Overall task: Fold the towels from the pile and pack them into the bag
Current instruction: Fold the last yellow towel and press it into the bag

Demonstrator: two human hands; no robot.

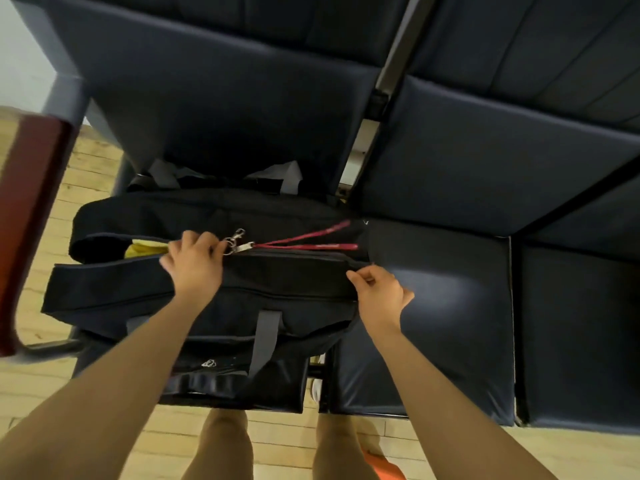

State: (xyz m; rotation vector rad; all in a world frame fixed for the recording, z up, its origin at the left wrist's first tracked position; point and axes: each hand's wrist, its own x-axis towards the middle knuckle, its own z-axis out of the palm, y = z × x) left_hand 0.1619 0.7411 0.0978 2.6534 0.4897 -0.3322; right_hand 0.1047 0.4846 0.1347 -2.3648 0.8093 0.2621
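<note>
Towels are mostly out of sight: we see only a small piece of yellow cloth (140, 250) inside the left end of the black fabric duffel bag (277, 289), where the top opening is not closed. We cannot tell whether this cloth is folded. The bag lies across a dark blue padded seat (450, 306) in a row of joined seats, with its left end reaching past the seat edge over the pale wooden floor (69, 188). From about the middle to the right end the top zipper looks closed.

Our left hand (194, 268) rests on top of the bag near the middle, its fingers curled around the zipper area, just beside a bunch of silver metal clips (235, 242). We cannot see exactly what the fingertips pinch there. A thin red lanyard (311, 240) runs from these clips to the right, lying on the top of the bag. Our right hand (379, 294) pinches the fabric at the right end of the bag between the thumb and the bent fingers.

A grey webbing strap (265, 337) hangs down the near side of the bag, and two more grey strap pieces show behind it. Below the bag, at the seat front, something dark and shiny is visible, but it is too blurred to name. At the left edge stands a dark red wooden piece (31, 209), also blurred. Our legs are at the bottom.
</note>
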